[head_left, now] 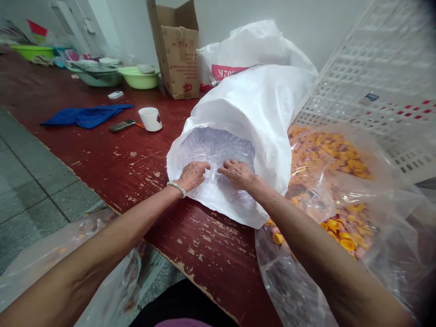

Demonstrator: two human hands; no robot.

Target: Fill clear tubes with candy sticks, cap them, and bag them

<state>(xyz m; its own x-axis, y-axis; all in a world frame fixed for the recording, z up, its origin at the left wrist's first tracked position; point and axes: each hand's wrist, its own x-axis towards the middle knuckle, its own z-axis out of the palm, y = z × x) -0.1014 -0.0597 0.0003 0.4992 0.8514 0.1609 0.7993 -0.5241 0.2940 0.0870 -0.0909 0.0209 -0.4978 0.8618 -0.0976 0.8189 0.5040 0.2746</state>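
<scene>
A large white woven sack (238, 97) lies on its side with its mouth toward me, holding many clear plastic tubes (213, 175) that look like small bottles. Just inside the mouth, my left hand (193, 175), with a pale bead bracelet at the wrist, has its fingers curled against one of the clear tubes. Opposite it, my right hand (237, 173) bends its fingers down on the clear tubes too. Its fingertips are partly hidden, and the transparent pieces blend together.
At right, clear bags of orange caps (340, 154) lie beside a white perforated crate (384, 91). On the worn red table (136, 168) are a white cup (150, 119), phone (121, 126), blue cloth (86, 116), cardboard box (180, 61) and green basin (140, 79). Plastic bags hang below the edge.
</scene>
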